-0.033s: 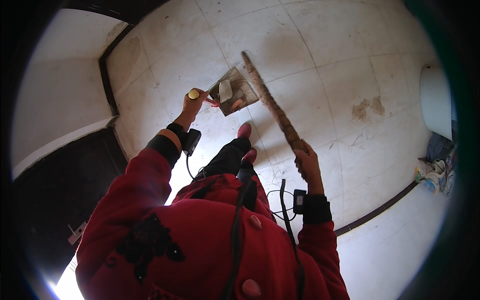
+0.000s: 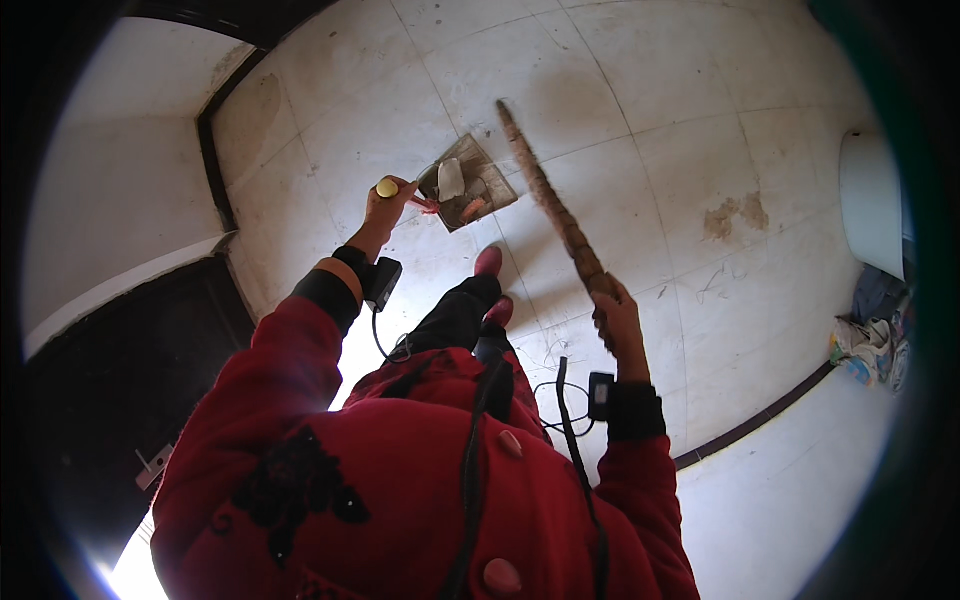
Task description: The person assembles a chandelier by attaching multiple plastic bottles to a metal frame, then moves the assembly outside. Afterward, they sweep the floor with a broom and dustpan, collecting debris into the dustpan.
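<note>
My left hand (image 2: pixel 383 212) is closed around the handle of a dustpan, whose yellow round end (image 2: pixel 387 188) sticks up above my fist. The grey-brown dustpan (image 2: pixel 486 166) rests on the floor ahead of my feet, with a whitish piece (image 2: pixel 451 180) and a small reddish scrap (image 2: pixel 473 209) in it. In my right hand (image 2: pixel 622 318) is a long brown broom (image 2: pixel 548 198), gripped at its near end. It slants away to the far left, and its narrow far tip lies just right of the dustpan, apart from it.
Pale tiled floor (image 2: pixel 690 160) bears brown stains (image 2: pixel 737 214). My red shoes (image 2: pixel 489 262) stand behind the dustpan. A dark door (image 2: pixel 120 390) is at left, a pale bin-like container (image 2: pixel 872 200) at far right, with crumpled bags and cloth (image 2: pixel 875 345) beside it.
The broom's far tip has swung slightly to the right, away from the dustpan, and my right hand has shifted a little with it. My left hand and the dustpan stay put.
</note>
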A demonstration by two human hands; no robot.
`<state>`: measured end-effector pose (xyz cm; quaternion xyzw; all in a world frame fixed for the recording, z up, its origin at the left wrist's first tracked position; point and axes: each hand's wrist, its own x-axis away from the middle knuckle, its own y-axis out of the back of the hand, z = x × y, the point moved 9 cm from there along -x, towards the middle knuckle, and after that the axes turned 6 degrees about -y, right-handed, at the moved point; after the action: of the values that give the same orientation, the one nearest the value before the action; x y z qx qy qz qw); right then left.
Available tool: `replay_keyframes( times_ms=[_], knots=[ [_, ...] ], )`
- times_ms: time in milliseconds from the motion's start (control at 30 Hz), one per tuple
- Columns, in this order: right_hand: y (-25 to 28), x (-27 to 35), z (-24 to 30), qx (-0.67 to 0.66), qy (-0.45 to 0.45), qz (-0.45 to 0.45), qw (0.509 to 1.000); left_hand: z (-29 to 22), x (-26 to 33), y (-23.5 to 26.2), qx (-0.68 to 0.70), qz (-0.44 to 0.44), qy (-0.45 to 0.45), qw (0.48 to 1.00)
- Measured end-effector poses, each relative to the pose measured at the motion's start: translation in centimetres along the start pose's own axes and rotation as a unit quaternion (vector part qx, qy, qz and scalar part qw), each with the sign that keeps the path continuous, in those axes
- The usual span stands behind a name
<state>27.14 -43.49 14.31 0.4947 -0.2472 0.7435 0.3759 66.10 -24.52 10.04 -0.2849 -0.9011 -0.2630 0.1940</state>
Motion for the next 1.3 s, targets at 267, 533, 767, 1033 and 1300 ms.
replay_keyframes(
  times_ms=[267, 533, 767, 1033, 1300],
  knots=[
    [-2.2, -7.6, 5.1, 0.223, 0.117, -0.077, 0.965, -0.5, -0.8, 0.1, -0.001, -0.010, -0.006, 1.000],
    [-2.9, -2.9, 2.7, 0.373, 0.136, 0.001, 0.918, -0.2, -1.4, 0.0, 0.007, -0.017, -0.012, 1.000],
    [4.6, 1.6, -2.9, 0.121, 0.017, -0.060, 0.991, -0.2, -0.9, 0.3, -0.001, -0.001, -0.023, 1.000],
    [6.5, -5.7, -2.8, -0.090, -0.022, -0.116, 0.989, -0.1, -1.1, 0.0, 0.009, 0.004, -0.024, 1.000],
    [1.8, -4.4, -2.9, 0.241, 0.031, -0.073, 0.967, 0.8, -2.8, -1.2, -0.021, 0.026, -0.014, 0.999]
  ],
)
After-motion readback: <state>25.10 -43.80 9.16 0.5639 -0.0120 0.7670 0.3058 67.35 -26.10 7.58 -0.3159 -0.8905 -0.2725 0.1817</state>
